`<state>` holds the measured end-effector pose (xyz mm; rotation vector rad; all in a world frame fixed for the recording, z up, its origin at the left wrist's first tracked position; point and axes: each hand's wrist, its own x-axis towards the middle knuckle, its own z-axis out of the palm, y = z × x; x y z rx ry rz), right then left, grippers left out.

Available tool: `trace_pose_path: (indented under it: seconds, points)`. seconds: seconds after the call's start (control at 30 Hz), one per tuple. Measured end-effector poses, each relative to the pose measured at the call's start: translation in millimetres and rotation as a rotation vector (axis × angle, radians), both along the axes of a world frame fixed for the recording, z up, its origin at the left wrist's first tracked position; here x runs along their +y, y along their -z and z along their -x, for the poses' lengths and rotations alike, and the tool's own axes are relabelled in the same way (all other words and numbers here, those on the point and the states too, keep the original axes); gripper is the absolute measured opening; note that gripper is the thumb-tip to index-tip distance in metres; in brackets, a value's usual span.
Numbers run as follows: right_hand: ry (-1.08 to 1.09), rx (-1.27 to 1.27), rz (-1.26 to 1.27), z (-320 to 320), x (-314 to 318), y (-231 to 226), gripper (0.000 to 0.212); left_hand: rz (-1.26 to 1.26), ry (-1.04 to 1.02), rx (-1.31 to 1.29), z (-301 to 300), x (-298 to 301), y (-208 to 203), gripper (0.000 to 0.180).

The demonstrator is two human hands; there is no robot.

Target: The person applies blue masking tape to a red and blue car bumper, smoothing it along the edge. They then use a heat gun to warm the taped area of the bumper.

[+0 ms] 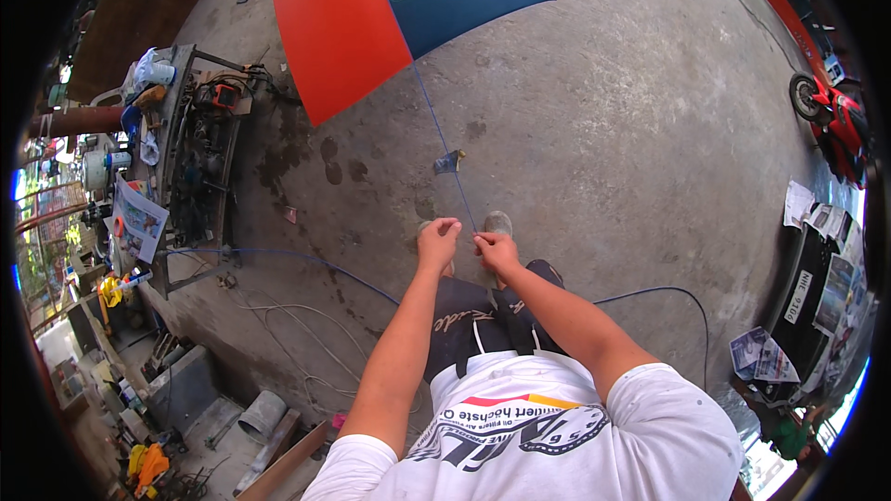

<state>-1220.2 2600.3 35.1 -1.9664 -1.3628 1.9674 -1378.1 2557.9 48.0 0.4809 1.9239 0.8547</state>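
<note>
A thin blue strip (432,109), looking like narrow tape or string, runs from the edge between a glossy red panel (334,28) and its dark blue section (469,7) down to me. My right hand (497,250) pinches its near end, fingers closed. Beside it, my left hand (439,244) is also closed in a pinch, a little apart from the strip; whatever its fingertips hold is too small to make out. A small dark blue and tan scrap (449,162) shows along the strip; whether it hangs there or lies on the floor, I cannot tell.
A metal workbench (176,158) cluttered with tools stands at left. A blue hose (325,262) crosses the concrete floor (631,130) behind my legs, and a pale cable (297,353) lies coiled nearby. At right are a red motorcycle (840,125) and a paper-covered black car part (798,315).
</note>
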Motion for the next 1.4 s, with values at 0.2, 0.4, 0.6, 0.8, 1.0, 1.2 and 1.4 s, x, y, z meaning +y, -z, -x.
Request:
trace_pose_path:
  seconds: [0.2,0.4,0.6,0.8,1.0,1.2,1.4]
  points:
    - [0.001,-0.002,0.01,-5.2,-3.6,-1.6,0.026,0.011,-0.002,-0.015,-4.3,4.3,4.7,0.02]
    - [-0.005,0.003,0.02,-1.5,-1.2,-6.0,0.026,0.008,-0.006,-0.017,-5.5,4.2,11.0,0.02]
    - [-0.002,-0.015,0.029,1.9,-0.8,2.5,0.026,0.024,-0.018,-0.047,-6.0,7.5,1.0,0.02]
    - [-0.008,-0.025,0.054,3.2,2.9,1.0,0.03,0.026,-0.044,-0.094,-6.7,7.5,2.5,0.019]
    - [-0.005,-0.021,0.041,0.9,1.4,11.1,0.029,0.051,-0.044,-0.078,-6.6,8.6,2.3,0.017]
    - [-0.058,-0.044,-0.029,1.4,4.2,15.2,0.028,0.033,-0.036,-0.042,-6.8,8.5,20.3,0.018]
    - [-0.059,-0.068,0.013,3.9,4.1,25.5,0.026,0.022,-0.021,-0.032,-7.9,15.8,34.2,0.02]
